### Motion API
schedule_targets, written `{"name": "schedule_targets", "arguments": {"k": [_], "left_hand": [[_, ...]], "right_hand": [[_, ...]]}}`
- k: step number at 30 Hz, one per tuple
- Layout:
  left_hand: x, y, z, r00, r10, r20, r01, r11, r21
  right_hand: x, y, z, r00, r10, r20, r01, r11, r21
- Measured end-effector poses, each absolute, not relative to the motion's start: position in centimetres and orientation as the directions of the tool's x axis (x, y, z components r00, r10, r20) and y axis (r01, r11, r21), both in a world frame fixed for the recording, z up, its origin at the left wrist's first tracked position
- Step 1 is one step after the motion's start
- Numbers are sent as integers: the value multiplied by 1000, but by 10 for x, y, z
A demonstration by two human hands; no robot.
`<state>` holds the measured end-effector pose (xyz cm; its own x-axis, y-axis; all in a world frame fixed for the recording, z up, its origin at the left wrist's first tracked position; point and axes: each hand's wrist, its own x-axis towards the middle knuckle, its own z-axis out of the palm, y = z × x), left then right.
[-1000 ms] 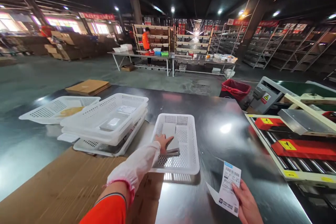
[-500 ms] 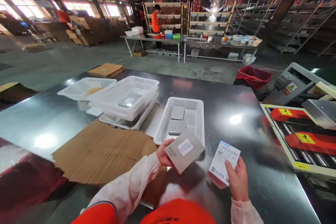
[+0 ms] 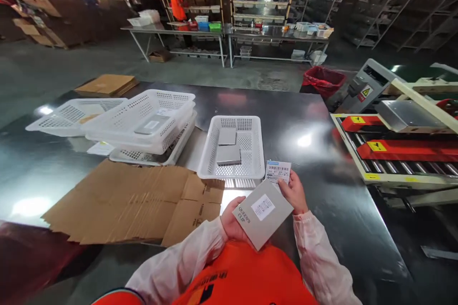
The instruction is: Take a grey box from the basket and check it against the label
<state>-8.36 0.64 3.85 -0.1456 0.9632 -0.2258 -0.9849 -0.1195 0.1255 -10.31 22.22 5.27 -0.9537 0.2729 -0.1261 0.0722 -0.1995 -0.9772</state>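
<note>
My left hand (image 3: 234, 221) is closed on a flat grey box (image 3: 264, 221) printed "QUEEN'S CLIP", with a white sticker on its face. My right hand (image 3: 294, 193) pinches a printed label (image 3: 279, 170) with a blue strip and a barcode, thumb on top. The box overlaps the label's lower part, so I cannot tell whether they touch. Just beyond the hands stands a white perforated basket (image 3: 260, 152). In it lie two grey boxes, one farther back (image 3: 227, 136) and one nearer (image 3: 229, 154).
Flattened cardboard (image 3: 132, 205) covers the table's near left. Stacked white baskets (image 3: 107, 128) stand behind it, with more cardboard (image 3: 106, 86) at the far edge. A roller conveyor (image 3: 390, 162) runs on the right, near a red-lined bin (image 3: 324, 81). A person (image 3: 177, 2) stands at a far table.
My right hand has brought the label left and up beside the grey box. The box has come closer to my body. The view has shifted right and down.
</note>
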Motion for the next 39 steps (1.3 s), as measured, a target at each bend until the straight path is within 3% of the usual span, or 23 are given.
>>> {"name": "schedule_targets", "arguments": {"k": [4,8,15,26,39], "left_hand": [[-73,14,44,-182,967,-179,-970,-147,192],[-64,19,35,-323,911,-257,-935,-264,239],[-57,15,27,-373,853,-366,-921,-292,257],[-54,15,28,-357,901,-247,-930,-320,180],[-54,14,32,-371,890,-267,-924,-323,206]], "right_hand": [[-112,224,53,-957,247,-149,85,-251,-964],[-126,223,56,-968,218,-124,68,-246,-967],[-136,210,54,-985,166,-57,19,-221,-975],[-137,207,49,-989,141,-40,10,-206,-979],[-137,206,48,-989,137,-47,15,-230,-973]]}}
